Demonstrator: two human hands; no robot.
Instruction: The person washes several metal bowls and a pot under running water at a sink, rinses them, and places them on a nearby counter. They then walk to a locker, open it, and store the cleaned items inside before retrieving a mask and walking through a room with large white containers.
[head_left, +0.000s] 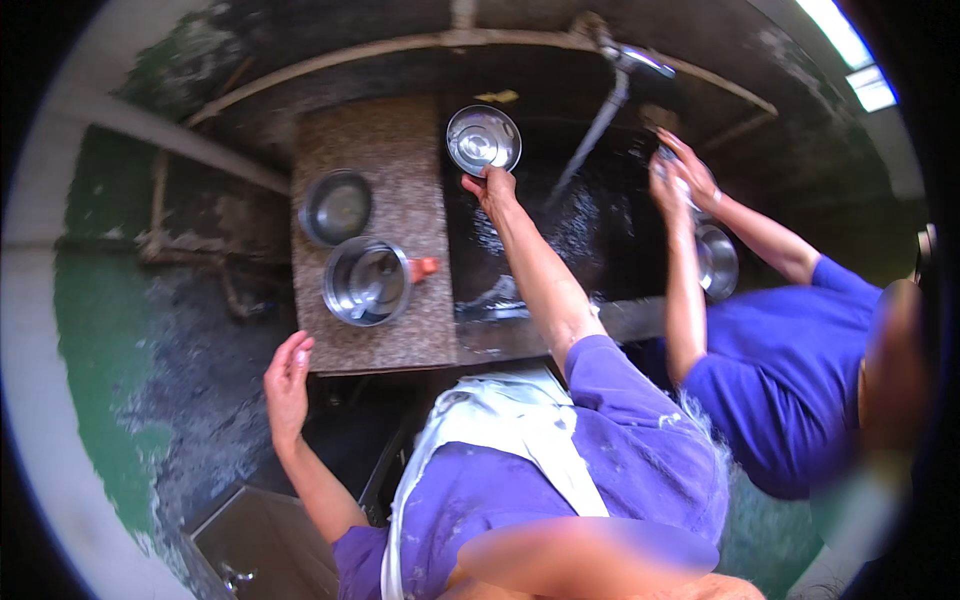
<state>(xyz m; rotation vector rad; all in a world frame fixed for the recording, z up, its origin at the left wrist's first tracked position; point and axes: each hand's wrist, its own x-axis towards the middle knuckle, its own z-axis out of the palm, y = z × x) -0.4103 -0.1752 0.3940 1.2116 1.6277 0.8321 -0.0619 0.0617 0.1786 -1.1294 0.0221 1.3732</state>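
My right hand (492, 186) reaches out over the dark wet sink (590, 230) and grips the near rim of a small round steel bowl (483, 139), tilted with its inside facing up. My left hand (288, 376) is open with the palm turned inward and holds nothing. It hovers just off the front left corner of a speckled stone slab (380, 140). On the slab stand a shallow steel bowl (337, 207) and a steel pot (366, 283) with a short orange handle.
A tap (632, 56) pours water (590, 140) into the sink. To the right, a co-worker in blue holds both hands (682, 176) over the sink near the stream, above another steel bowl (718, 261). A metal box (262, 550) sits lower left.
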